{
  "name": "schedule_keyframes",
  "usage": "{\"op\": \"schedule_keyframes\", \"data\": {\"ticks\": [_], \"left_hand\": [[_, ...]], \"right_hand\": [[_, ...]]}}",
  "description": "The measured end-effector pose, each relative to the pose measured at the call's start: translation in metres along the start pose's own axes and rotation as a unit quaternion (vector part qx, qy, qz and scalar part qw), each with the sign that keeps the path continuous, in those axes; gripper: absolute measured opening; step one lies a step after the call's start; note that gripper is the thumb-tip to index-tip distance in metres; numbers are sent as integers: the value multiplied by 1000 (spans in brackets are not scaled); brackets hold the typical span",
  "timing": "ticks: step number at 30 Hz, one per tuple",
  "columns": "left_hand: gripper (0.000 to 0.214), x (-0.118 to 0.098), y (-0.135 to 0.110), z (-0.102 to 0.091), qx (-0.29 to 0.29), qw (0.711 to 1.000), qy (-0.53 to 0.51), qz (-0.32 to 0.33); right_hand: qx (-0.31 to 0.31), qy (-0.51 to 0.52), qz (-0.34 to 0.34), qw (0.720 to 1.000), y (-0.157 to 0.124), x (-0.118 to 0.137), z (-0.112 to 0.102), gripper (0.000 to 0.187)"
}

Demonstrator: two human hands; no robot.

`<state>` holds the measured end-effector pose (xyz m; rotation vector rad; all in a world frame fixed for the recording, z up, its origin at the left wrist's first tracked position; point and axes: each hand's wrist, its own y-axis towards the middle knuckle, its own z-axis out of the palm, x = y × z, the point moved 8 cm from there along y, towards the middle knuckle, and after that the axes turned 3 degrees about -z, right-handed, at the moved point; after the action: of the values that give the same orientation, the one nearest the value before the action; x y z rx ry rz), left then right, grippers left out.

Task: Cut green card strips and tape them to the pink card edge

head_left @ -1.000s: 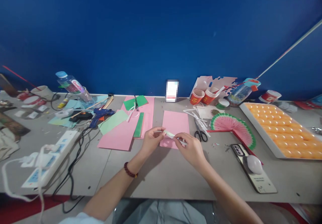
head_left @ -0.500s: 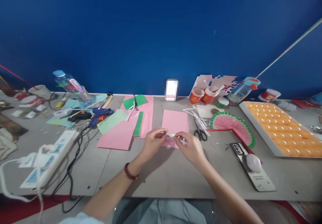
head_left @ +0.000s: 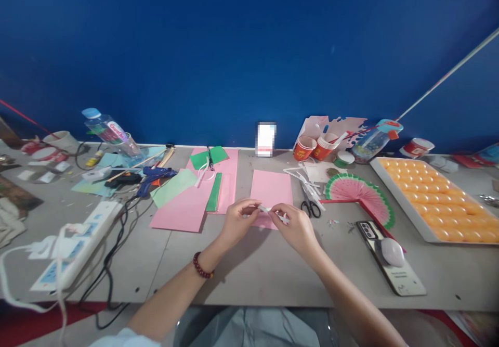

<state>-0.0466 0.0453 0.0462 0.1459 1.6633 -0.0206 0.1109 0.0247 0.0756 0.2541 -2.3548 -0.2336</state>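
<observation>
Between my two hands is a thin white strip (head_left: pixel 265 209), perhaps paper or tape, held just above a pink sheet of paper (head_left: pixel 272 187). My left hand (head_left: pixel 239 221) pinches the strip's left end between thumb and index finger. On the other side my right hand (head_left: pixel 295 227) pinches it too, and a short piece shows below those fingertips. Black-handled scissors (head_left: pixel 311 209) lie right of the pink sheet, with white strips (head_left: pixel 310 187) around their blades. Left of my hands rest a folded pink card (head_left: pixel 183 209) and a green strip (head_left: pixel 214 192).
A pink and green paper fan (head_left: pixel 360 196) and a phone (head_left: pixel 392 258) with a mouse on it lie to the right. Beyond them stands a tray of orange balls (head_left: pixel 436 201). To the left are a blue glue gun (head_left: pixel 152 180), cables and a power strip (head_left: pixel 78 248).
</observation>
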Motion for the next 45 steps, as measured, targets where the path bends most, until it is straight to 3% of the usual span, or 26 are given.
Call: {"op": "schedule_keyframes", "data": {"ticks": [45], "left_hand": [[21, -2, -2, 1, 2, 1000, 0, 1]], "right_hand": [[-3, -13, 8, 1000, 0, -1, -1, 17]]}}
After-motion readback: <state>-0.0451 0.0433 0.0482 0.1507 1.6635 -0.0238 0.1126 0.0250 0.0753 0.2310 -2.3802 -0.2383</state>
